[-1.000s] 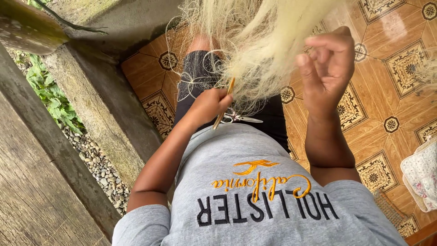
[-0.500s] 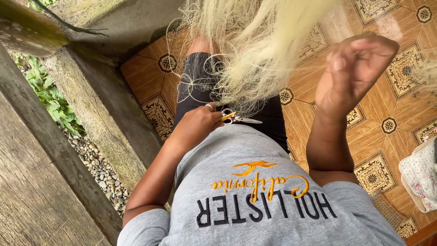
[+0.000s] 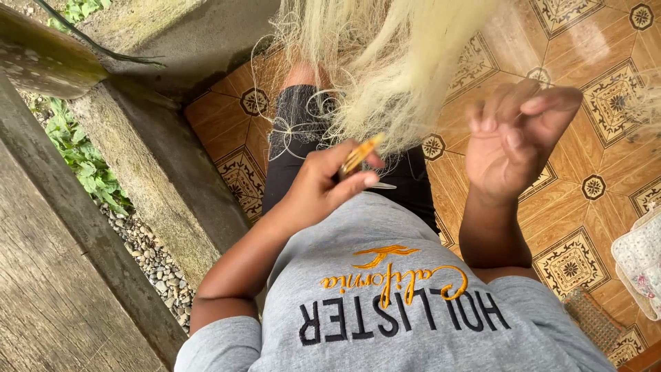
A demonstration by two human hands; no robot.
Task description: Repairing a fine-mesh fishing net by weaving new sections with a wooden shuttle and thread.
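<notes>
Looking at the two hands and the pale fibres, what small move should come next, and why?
Probably the right hand should pinch a few strands of the pale fibre bundle again. It is raised beside the bundle, fingers curled, seemingly on nothing, while the left hand already holds the small yellow-handled tool just under the fibre ends.

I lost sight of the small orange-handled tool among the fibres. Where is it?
In the head view, the orange-handled tool sits left of centre, gripped in the left hand, just below the pale fibre bundle and above the grey shirt.

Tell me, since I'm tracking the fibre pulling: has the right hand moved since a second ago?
Yes. The right hand has opened and now sits lower against the patterned floor tiles.
</notes>
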